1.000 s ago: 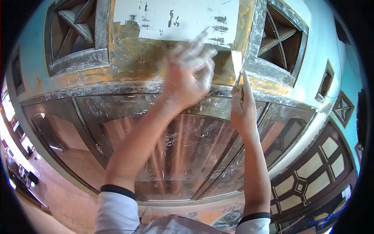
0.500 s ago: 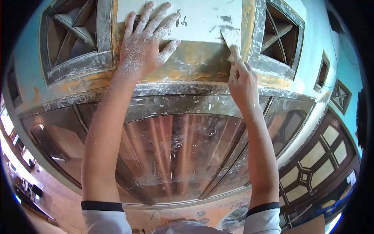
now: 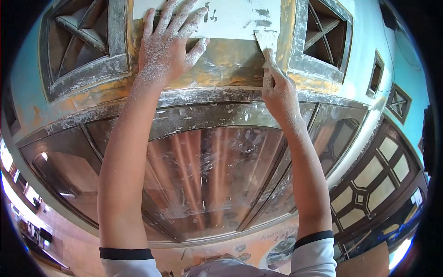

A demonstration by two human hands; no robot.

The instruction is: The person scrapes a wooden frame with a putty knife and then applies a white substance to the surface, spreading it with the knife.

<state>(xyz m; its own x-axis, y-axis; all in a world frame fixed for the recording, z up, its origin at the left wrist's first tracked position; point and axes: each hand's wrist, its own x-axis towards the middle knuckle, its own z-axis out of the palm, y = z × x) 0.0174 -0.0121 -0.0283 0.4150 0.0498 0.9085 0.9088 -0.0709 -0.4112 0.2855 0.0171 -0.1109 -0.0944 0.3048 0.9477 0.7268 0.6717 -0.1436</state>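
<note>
A white panel [image 3: 230, 23] with dark scraped patches is set in the wall at the top. My left hand [image 3: 168, 48], dusted with white powder, lies with spread fingers over the panel's lower left part and the frame beside it. In my right hand [image 3: 279, 85] is a scraper, its flat blade [image 3: 266, 39] against the panel's lower right part. My fingers wrap round its handle, with one finger stretched along it toward the blade. Below the panel runs a worn brown and orange band [image 3: 226, 60].
Lattice openings with crossed bars flank the panel at left [image 3: 83, 34] and right [image 3: 323, 34]. Below is a wide arched window [image 3: 217, 175] with reddish reflections. A panelled door [image 3: 376, 180] stands at the right.
The view has shifted, so the wall sits slightly higher and further left. The scraper blade has moved slightly left and down on the panel, still in my right hand.
</note>
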